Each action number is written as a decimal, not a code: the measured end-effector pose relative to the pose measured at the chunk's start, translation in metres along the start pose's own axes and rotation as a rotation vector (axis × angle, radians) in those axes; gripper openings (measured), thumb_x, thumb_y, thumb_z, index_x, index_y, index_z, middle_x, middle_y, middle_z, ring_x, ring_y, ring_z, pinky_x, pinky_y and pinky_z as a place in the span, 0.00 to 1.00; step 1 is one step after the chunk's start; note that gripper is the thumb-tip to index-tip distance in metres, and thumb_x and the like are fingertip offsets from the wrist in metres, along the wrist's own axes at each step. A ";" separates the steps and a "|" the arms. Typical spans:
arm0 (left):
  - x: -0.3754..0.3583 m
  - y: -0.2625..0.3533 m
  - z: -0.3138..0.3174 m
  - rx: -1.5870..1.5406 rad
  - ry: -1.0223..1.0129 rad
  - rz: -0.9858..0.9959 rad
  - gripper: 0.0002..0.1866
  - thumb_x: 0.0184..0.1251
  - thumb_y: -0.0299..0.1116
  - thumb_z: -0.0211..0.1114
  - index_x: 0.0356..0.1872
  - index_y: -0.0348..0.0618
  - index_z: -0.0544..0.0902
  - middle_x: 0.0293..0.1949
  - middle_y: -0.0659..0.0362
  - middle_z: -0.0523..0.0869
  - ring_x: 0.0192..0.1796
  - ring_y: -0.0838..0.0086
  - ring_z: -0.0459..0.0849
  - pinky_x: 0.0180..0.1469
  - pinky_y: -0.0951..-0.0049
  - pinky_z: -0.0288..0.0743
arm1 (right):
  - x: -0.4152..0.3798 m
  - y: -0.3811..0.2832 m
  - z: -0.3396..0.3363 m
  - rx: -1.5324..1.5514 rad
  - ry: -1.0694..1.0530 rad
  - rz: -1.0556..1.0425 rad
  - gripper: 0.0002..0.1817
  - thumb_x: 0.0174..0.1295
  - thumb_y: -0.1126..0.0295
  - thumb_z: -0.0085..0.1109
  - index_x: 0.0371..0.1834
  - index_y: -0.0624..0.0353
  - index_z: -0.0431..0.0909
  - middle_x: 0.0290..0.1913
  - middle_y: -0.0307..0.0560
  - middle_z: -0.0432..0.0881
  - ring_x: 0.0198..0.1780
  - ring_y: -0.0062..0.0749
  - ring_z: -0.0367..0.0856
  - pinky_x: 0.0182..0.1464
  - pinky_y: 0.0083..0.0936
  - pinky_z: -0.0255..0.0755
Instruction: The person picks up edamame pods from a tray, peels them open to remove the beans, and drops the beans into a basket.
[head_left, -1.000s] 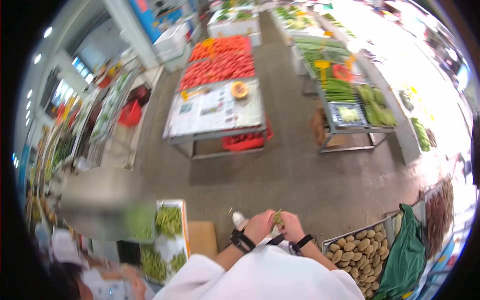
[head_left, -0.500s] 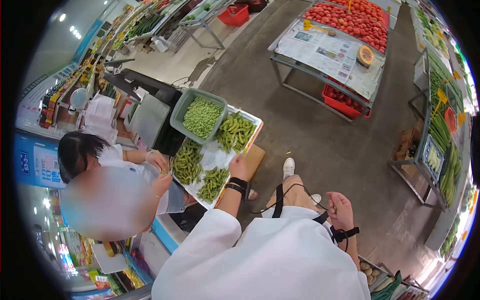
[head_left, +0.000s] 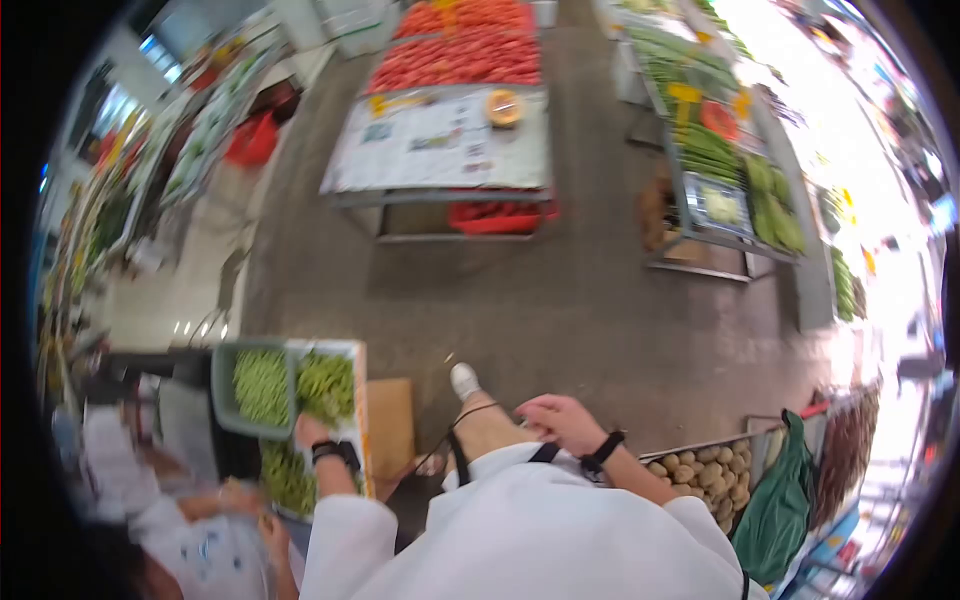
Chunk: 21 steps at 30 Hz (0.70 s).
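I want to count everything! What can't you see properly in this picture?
- Left hand: head view, fingers buried in the green pods; what it grips is hidden.
- Right hand: palm down, any contents hidden.
- Tub of potatoes: partly covered by the green bag.
- Co-worker: motion-blurred, cut off by the edge.

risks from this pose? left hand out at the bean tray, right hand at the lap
1. The left hand reaches sideways over the tray of green pods; a co-worker's hand works close by, so they could collide.
2. The tray's edge overhangs toward the floor; a nudge might spill pods.
3. The view is blurred, so the grasp is unverifiable.

Bean tray [head_left: 352,400] left, potatoes [head_left: 705,472] right
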<state>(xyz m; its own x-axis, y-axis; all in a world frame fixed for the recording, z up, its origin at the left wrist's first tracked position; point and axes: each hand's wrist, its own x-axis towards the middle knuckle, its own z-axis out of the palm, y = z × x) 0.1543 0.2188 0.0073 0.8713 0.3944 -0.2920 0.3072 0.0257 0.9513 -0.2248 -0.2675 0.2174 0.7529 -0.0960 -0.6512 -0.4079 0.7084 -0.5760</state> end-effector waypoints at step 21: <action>-0.480 0.101 0.232 0.571 -1.560 -0.450 0.28 0.77 0.53 0.44 0.42 0.38 0.83 0.22 0.68 0.76 0.19 0.86 0.64 0.19 0.83 0.54 | -0.063 0.012 -0.022 -0.858 0.149 -0.649 0.09 0.60 0.69 0.55 0.41 0.59 0.80 0.43 0.49 0.83 0.43 0.45 0.81 0.47 0.34 0.75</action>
<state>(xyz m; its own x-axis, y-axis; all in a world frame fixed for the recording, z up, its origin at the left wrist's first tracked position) -0.1446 -0.1808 0.2211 0.0996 -0.7563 -0.6467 0.3979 -0.5654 0.7225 -0.2879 -0.2684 0.2409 0.9087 -0.4006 -0.1178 -0.2232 -0.2277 -0.9478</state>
